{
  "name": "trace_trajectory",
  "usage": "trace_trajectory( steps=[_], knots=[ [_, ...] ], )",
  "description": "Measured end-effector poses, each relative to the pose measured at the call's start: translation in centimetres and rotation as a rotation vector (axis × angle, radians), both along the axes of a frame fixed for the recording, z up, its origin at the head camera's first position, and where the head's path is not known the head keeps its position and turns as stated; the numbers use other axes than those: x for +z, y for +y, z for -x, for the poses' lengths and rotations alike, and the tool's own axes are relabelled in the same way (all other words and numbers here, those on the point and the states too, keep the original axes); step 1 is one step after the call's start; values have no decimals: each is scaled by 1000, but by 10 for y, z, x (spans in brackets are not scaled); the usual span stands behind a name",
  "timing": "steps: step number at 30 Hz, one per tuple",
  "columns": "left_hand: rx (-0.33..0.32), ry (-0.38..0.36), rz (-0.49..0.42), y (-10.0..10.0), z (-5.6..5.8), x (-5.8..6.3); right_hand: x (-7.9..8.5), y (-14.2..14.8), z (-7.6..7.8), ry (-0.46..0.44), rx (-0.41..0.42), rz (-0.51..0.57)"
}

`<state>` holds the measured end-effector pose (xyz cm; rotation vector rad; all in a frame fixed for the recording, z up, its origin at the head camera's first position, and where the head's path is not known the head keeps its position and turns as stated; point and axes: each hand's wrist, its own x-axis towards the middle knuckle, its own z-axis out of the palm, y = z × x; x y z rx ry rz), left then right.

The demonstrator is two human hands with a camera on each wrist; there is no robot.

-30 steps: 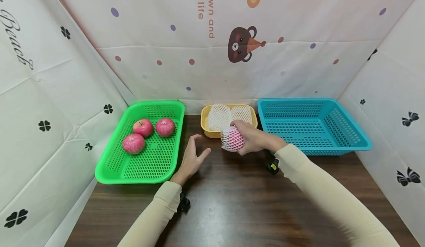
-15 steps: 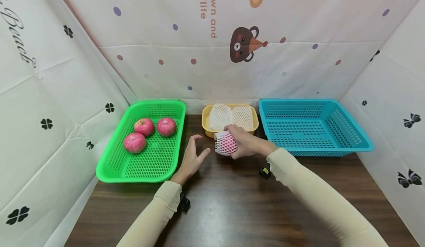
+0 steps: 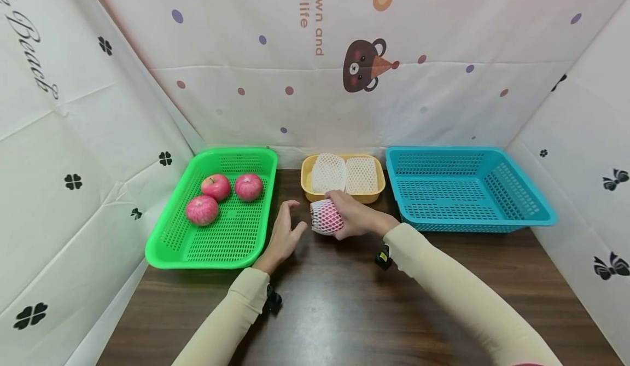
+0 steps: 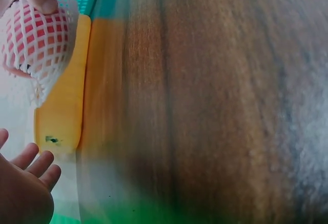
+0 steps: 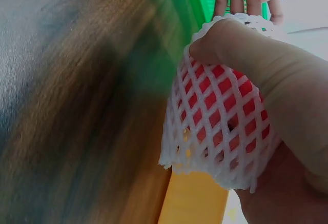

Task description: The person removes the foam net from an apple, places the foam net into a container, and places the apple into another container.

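Observation:
My right hand (image 3: pixel 350 216) grips a red apple in a white foam net sleeve (image 3: pixel 326 218), held above the table in front of the yellow basket (image 3: pixel 306 186). In the right wrist view, the thumb (image 5: pixel 230 42) presses on the netting (image 5: pixel 210 121), and red skin shows through the mesh. Just left of the apple, my left hand (image 3: pixel 281 236) is held with fingers spread and nothing in it; a small gap separates them. The left wrist view shows its fingers (image 4: pixel 38 165) apart from the sleeved apple (image 4: pixel 38 34). Flat white foam nets (image 3: pixel 328 173) lie in the yellow basket.
On the left stands a green basket (image 3: pixel 236 245) with a front apple (image 3: pixel 202 210), a rear apple (image 3: pixel 216 187) and a right-hand apple (image 3: pixel 248 187). A blue basket (image 3: pixel 448 188) stands at the right. Printed cloth (image 3: pixel 221 103) encloses the back and sides of the brown table (image 3: pixel 334 311).
My right hand has carried the sleeved apple left and slightly toward me, closer to my left hand. The left hand has stayed nearly still. The view has shifted slightly.

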<state>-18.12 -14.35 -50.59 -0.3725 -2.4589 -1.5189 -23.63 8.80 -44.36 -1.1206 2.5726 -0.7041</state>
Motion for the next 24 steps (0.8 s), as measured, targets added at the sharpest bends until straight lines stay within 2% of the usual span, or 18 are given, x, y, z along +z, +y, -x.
trace_trajectory(
  steps=[6,24],
  knots=[
    [-1,-2,-7,-1,2,-3,-10,-6,0,-1,22,33],
    [22,-38,-19,-1,0,-6,-20,-14,3,-71,-21,-21]
  ],
)
